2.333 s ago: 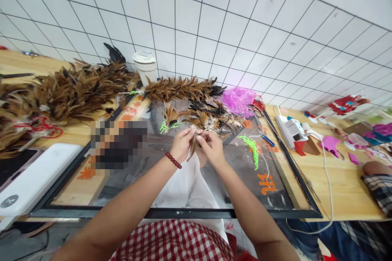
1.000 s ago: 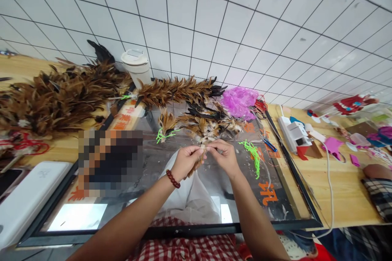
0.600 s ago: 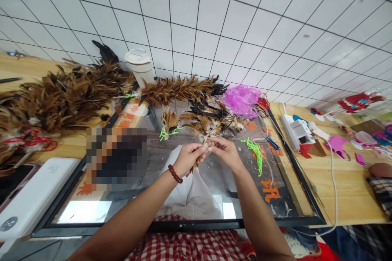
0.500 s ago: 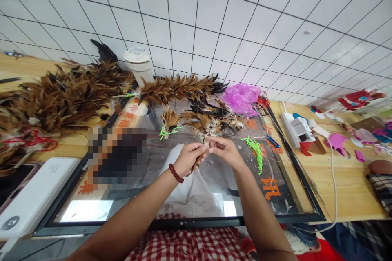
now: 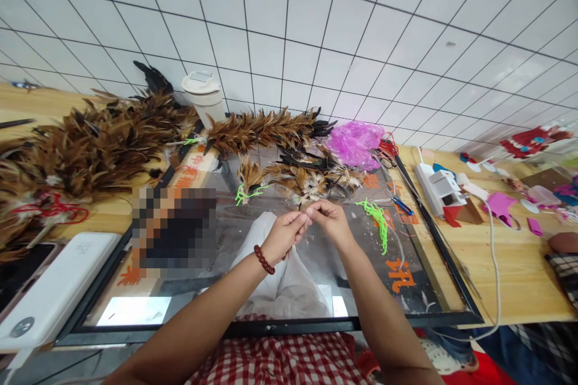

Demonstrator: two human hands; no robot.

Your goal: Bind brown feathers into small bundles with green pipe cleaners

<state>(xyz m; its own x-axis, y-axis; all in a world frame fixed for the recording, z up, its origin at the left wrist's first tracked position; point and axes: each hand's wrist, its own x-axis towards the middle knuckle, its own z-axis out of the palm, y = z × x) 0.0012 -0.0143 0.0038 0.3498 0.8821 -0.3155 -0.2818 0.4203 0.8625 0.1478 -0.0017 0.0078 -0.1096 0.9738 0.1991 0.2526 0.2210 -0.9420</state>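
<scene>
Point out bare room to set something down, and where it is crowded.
Bare wood lies between the white cable and plaid cloth. Between the left forearm and black frame, the glass looks mostly bare. Crowded: the far side, with feather garland and purple plastic.

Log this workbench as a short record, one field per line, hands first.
Left hand: closed around something mostly hidden; a brown tip shows below it; beaded bracelet on the wrist
Right hand: thumb and finger pinched, close to the left hand; contents too small to tell
Just beyond: loose feathers on the framed glass panel
Right of hands: bright green strings, blue-handled tool
Back: feather strip between white-lidded cup and crumpled pink plastic
Far left: large brown feather bundle, white device
</scene>
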